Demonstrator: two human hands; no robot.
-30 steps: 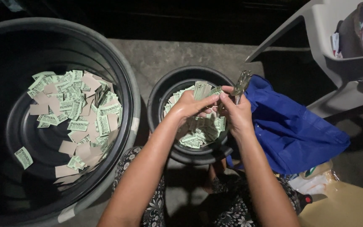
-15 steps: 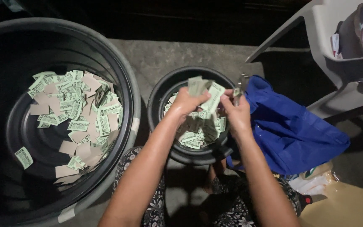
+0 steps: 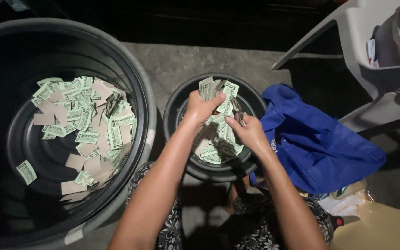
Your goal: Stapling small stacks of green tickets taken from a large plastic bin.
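Over the small black bucket (image 3: 181,139), left hand (image 3: 203,107) grips a fanned stack of green paper labels (image 3: 218,90) while right hand (image 3: 250,132) pinches small scissors (image 3: 239,112) just beside it; I'd keep the stack squared.

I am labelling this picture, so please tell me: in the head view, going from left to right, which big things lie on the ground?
Large black round tub → small black round bucket → blue fabric bag → white plastic chair.

Fanned green paper slips (image 3: 218,90), upright
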